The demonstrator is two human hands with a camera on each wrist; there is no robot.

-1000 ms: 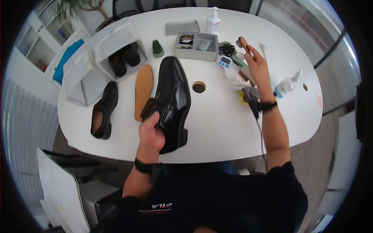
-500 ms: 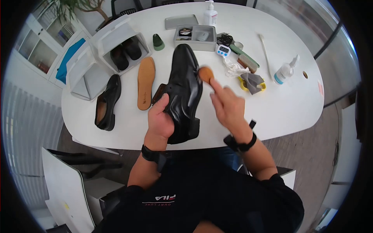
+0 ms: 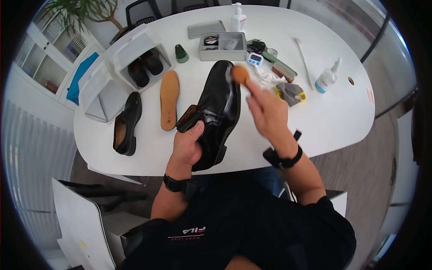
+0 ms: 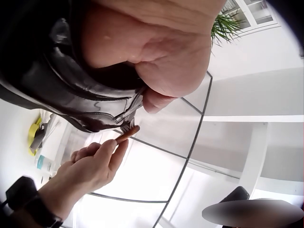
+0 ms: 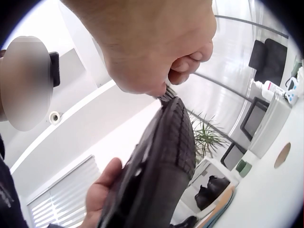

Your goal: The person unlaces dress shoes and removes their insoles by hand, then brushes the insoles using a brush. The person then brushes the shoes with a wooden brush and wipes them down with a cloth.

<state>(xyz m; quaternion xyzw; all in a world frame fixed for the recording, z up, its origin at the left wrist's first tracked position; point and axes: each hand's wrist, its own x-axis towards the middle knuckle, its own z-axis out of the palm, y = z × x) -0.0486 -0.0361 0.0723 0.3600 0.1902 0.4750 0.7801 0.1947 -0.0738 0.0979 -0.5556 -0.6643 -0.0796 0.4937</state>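
Note:
My left hand (image 3: 186, 144) grips a glossy black leather dress shoe (image 3: 219, 92) near its heel, thumb by the shoe's opening. The shoe is held up over the table's near side, toe pointing away from me. My right hand (image 3: 272, 113) pinches a small shoe brush (image 3: 240, 74) with a round wooden back. In the left wrist view the bristles of the brush (image 4: 128, 134) meet the shoe's upper. The right wrist view shows the sole edge of the shoe (image 5: 178, 137), bristles right at its toe.
The matching shoe (image 3: 128, 123) and a tan insole (image 3: 169, 101) lie to the left, before an open white box (image 3: 164, 50) with dark shoes. A grey case (image 3: 222, 55), timer (image 3: 255, 59), bristle brush (image 3: 283, 71), grey cloth (image 3: 291, 93) and spray bottle (image 3: 326, 78) stand beyond and right.
My right hand has brought the brush from the table's right side to the shoe, then forward along it to the toe. My left hand has shifted and turned the shoe slightly.

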